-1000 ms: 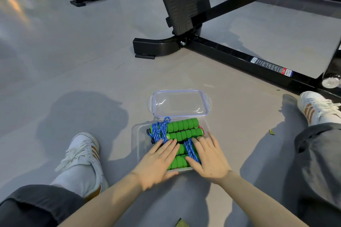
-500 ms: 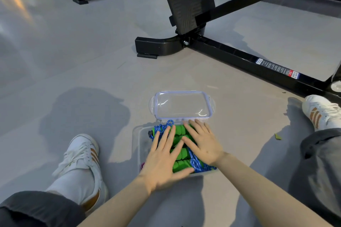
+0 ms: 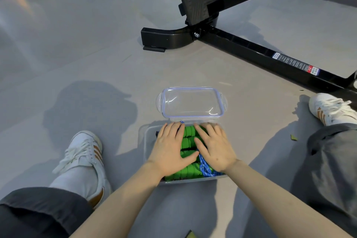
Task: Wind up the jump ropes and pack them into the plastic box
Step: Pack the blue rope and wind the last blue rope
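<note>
The green foam-handled, blue-corded jump ropes lie under my flat, straight-fingered left hand and right hand, pressed down so they seat inside the clear plastic box.

clear glossy plastic lid

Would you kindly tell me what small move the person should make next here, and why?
Probably the right hand should lift and reach for the lid while the left hand holds the ropes down. Both hands press flat on the ropes, which fill the box, and the lid lies off, on the floor just beyond it.
</note>
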A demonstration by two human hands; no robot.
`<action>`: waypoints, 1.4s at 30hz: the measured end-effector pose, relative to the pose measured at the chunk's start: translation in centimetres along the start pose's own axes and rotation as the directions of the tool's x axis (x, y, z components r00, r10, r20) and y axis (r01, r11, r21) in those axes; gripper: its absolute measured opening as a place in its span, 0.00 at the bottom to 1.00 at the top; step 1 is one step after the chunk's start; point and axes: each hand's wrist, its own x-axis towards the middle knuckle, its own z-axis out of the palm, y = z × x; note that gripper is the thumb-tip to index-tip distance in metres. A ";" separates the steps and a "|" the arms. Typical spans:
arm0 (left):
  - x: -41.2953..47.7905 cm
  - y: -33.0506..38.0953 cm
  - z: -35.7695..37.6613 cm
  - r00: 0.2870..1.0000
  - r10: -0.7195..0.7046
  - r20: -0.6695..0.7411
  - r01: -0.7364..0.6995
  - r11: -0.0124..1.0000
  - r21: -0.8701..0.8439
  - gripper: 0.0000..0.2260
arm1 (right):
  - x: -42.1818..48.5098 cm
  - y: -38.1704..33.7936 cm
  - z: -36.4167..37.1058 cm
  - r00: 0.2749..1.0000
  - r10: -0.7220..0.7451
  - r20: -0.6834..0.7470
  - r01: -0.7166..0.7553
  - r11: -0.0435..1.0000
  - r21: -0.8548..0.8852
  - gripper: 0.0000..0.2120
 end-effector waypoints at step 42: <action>-2.4 3.4 1.1 0.975 -0.114 0.189 0.085 0.984 0.158 0.33 | -0.2 -0.6 0.4 0.978 0.113 0.173 -0.100 0.991 -0.085 0.44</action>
